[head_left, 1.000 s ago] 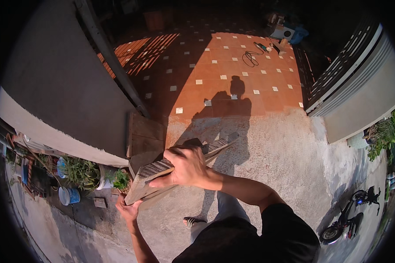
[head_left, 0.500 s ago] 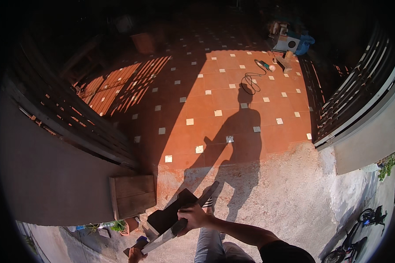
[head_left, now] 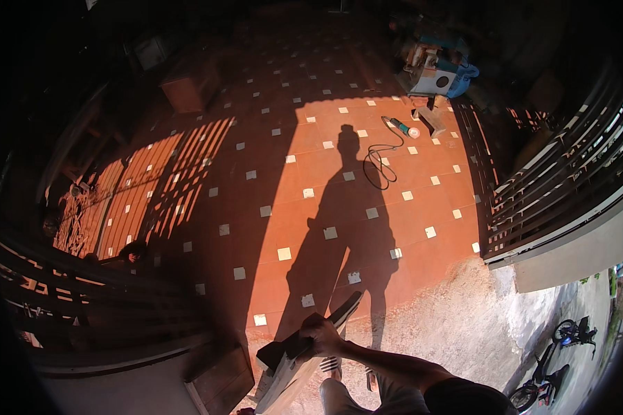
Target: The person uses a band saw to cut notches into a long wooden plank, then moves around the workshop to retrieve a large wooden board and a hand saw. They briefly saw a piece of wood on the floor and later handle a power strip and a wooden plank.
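My right hand [head_left: 320,335] is closed round a long wooden piece [head_left: 287,384], low at the front of the head view. It looks like a furniture part, with a pale flat face, a dark block on its left side and a curved end pointing up and right. The piece slants down out of the lower edge. My left hand does not show. Under the wood, my feet in striped sandals stand at the edge of the red tiled floor [head_left: 339,207].
A green corded angle grinder [head_left: 400,127] lies on the tiles, beside a wooden bracket [head_left: 432,122]. Boxes and a blue bag [head_left: 464,77] stand behind. Slatted gates [head_left: 561,187] flank the opening. A wooden box [head_left: 221,384] sits lower left; a motorbike [head_left: 547,380] is lower right.
I have come closer to the tiles, and the view has swung. The wooden piece has tilted more steeply, still in my right hand. My left hand has gone out of view.
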The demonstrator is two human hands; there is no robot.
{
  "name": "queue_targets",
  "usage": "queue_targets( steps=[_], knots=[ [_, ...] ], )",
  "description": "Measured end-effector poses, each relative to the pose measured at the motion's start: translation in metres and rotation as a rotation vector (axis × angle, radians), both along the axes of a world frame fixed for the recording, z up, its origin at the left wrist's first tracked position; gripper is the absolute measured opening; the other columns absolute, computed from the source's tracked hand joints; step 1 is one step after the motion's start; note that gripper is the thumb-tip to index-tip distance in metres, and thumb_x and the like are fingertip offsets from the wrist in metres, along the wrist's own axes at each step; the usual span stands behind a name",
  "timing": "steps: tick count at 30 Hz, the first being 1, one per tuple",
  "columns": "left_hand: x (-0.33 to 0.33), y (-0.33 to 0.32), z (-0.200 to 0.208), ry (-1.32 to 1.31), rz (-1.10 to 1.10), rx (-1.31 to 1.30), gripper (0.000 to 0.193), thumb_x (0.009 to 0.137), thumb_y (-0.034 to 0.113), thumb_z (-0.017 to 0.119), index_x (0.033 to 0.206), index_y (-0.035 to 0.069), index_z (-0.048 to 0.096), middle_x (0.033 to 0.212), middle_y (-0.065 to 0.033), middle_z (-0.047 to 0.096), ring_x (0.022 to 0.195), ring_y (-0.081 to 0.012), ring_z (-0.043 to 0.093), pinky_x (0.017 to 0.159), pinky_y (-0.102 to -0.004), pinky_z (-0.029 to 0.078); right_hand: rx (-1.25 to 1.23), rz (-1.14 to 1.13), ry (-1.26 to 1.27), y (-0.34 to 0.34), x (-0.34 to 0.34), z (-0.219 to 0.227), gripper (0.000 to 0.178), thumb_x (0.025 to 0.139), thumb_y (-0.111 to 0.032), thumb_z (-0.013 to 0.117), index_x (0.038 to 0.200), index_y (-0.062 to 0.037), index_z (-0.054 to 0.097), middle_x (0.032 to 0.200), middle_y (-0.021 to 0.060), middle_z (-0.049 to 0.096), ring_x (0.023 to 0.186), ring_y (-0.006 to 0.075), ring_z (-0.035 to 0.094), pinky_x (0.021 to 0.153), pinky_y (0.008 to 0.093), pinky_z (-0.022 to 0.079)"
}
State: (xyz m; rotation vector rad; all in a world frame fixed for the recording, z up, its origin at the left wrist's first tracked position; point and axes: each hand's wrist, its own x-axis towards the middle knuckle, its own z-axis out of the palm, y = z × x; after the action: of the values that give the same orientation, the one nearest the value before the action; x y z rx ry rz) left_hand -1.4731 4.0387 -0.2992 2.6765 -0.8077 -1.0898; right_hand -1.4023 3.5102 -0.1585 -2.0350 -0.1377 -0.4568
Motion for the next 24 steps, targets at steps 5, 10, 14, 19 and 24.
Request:
queue_targets(
  steps=[5, 10, 14, 19, 24],
  knots=[
    [0.075, -0.069, -0.001, -0.017, 0.135, -0.179, 0.061, 0.072, 0.044, 0.085, 0.108, 0.001, 0.059, 0.080, -0.0175, 0.066, 0.073, -0.0384, 0.065, 0.061, -0.0465, 0.054, -0.070, 0.011, 0.094, -0.090, 0.098, 0.055, 0.059, 0.049, -0.057, 0.091, 0.064, -0.0093, 0.060, 0.061, 0.0067, 0.056, 0.059, 0.0318, 0.061, 0.057, 0.0429, 0.047],
    [0.145, -0.196, 0.103, 0.534, 0.754, -0.028, 0.055, 0.080, 0.033, 0.084, 0.119, 0.004, 0.058, 0.094, -0.0160, 0.065, 0.075, -0.0251, 0.063, 0.056, -0.0379, 0.051, -0.072, 0.071, -0.001, -0.177, 0.209, 0.075, 0.063, 0.053, -0.063, 0.087, 0.063, -0.0084, 0.057, 0.061, 0.0073, 0.057, 0.058, 0.0303, 0.062, 0.056, 0.0409, 0.047],
    [0.174, -0.252, 0.080, 0.390, 0.671, -0.630, 0.056, 0.084, 0.030, 0.082, 0.129, 0.009, 0.056, 0.099, -0.0111, 0.067, 0.086, -0.0193, 0.063, 0.067, -0.0342, 0.051, -0.025, 0.189, -0.013, -0.246, 0.307, 0.086, 0.070, 0.057, -0.072, 0.081, 0.072, -0.0068, 0.061, 0.067, 0.0113, 0.060, 0.064, 0.0337, 0.064, 0.060, 0.0424, 0.049],
    [0.256, -0.379, 0.131, 0.049, 0.496, 0.059, 0.055, 0.074, 0.036, 0.084, 0.115, 0.007, 0.064, 0.093, -0.0133, 0.070, 0.083, -0.0264, 0.067, 0.071, -0.0389, 0.054, -0.013, 0.360, 0.036, -0.338, 0.437, 0.123, 0.075, 0.059, -0.080, 0.074, 0.067, -0.0081, 0.056, 0.064, 0.0122, 0.059, 0.065, 0.0341, 0.064, 0.062, 0.0429, 0.049],
    [0.329, -0.489, 0.158, -0.229, 0.373, 0.158, 0.055, 0.064, 0.043, 0.087, 0.101, 0.005, 0.071, 0.087, -0.0156, 0.073, 0.081, -0.0334, 0.071, 0.074, -0.0436, 0.056, 0.025, 0.383, -0.079, -0.434, 0.555, 0.145, 0.073, 0.062, -0.079, 0.073, 0.062, -0.0093, 0.052, 0.059, 0.0110, 0.055, 0.060, 0.0331, 0.062, 0.059, 0.0422, 0.047]
  ],
)
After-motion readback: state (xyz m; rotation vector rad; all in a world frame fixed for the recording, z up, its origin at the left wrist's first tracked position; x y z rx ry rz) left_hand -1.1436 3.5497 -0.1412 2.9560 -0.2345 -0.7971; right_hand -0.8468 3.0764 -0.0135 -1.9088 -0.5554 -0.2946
